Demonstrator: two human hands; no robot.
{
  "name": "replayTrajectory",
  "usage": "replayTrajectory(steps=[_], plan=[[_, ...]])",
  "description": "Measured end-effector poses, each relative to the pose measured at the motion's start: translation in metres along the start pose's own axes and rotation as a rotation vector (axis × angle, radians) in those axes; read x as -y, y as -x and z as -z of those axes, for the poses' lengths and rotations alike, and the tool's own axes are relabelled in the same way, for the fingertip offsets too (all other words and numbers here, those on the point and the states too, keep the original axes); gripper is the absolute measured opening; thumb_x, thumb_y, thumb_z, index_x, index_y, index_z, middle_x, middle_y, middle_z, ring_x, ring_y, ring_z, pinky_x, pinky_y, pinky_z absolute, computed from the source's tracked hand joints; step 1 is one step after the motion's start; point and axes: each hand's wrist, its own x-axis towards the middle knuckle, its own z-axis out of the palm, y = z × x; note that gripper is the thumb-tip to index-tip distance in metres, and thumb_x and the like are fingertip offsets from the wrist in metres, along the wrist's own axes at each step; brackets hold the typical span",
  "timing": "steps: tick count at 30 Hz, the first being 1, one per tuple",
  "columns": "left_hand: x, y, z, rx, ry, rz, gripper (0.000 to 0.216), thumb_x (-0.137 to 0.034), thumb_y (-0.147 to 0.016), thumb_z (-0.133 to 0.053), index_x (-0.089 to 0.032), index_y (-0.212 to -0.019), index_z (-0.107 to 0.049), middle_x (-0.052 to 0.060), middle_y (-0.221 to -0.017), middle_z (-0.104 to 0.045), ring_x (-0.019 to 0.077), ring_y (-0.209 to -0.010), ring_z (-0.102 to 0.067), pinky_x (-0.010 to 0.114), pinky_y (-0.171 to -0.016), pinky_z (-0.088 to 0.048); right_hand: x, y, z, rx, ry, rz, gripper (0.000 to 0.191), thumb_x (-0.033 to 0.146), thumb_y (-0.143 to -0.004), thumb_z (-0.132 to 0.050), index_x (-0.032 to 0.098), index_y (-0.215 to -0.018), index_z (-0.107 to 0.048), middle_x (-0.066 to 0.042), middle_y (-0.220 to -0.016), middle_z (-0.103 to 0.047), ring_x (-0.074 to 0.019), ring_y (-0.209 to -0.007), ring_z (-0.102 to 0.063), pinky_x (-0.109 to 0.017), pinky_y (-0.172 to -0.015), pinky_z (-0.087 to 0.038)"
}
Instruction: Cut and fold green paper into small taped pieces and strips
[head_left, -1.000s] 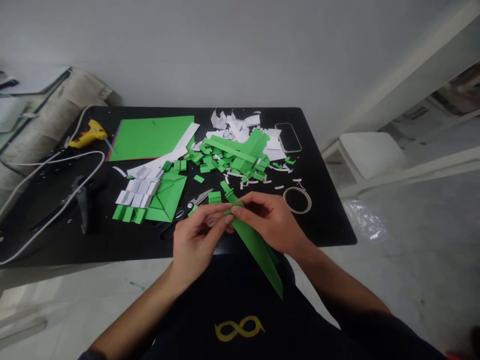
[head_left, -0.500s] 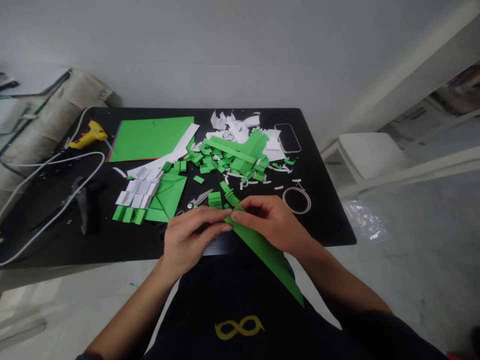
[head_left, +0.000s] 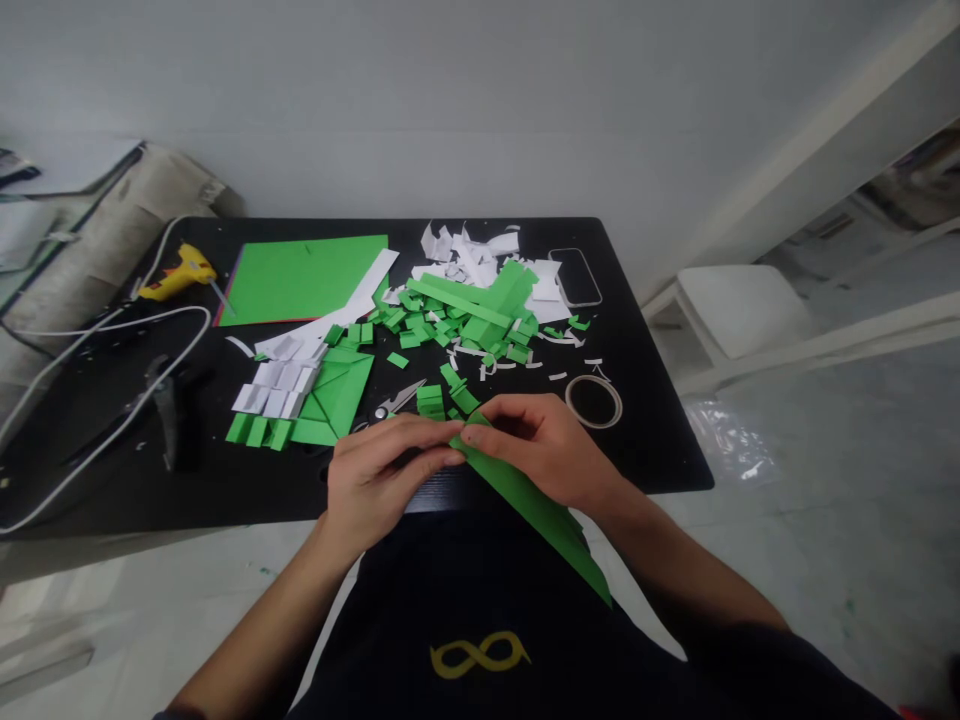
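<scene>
A sheet of green paper point(head_left: 536, 512) slants from my fingertips down toward my lap. My left hand point(head_left: 390, 470) pinches its upper corner between thumb and fingers. Right beside it, my right hand point(head_left: 536, 440) grips the same corner, thumb on top and fingers curled beneath. Just beyond my hands lie folded green paper pieces point(head_left: 430, 401) and scissors point(head_left: 397, 400), whose handles are partly hidden by my left hand. Left of them, a folded green paper point(head_left: 341, 395) carries rows of white folded pieces point(head_left: 279, 388) with green ones below.
A heap of green pieces point(head_left: 487, 310) and white scraps point(head_left: 469, 255) covers the table's middle back. A tape roll point(head_left: 616, 412) and a phone-shaped outline point(head_left: 598, 290) lie right. Green sheets point(head_left: 300, 275), a yellow glue gun point(head_left: 180, 273), a white cable point(head_left: 196, 340) and pliers-like tool point(head_left: 165, 410) sit left.
Both hands stay at the same corner of the green paper. The sheet's lower tip has shifted very slightly up and right.
</scene>
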Motion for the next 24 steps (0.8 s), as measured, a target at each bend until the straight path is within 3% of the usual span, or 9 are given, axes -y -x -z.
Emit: replayTrajectory(steps=[24], plan=[[-0.0014, 0.0005, 0.0009, 0.012, -0.049, 0.008, 0.022, -0.02, -0.089, -0.086, -0.025, -0.11, -0.085, 0.006, -0.093, -0.086, 0.0186, -0.077, -0.081, 0.029, -0.071, -0.067, -0.0043, 0.001, -0.0006, -0.009, 0.056, 0.055, 0.024, 0.044, -0.087, -0.085, 0.02, -0.086, -0.08, 0.001, -0.077, -0.07, -0.0141, -0.068, -0.059, -0.026, -0.06, -0.045]])
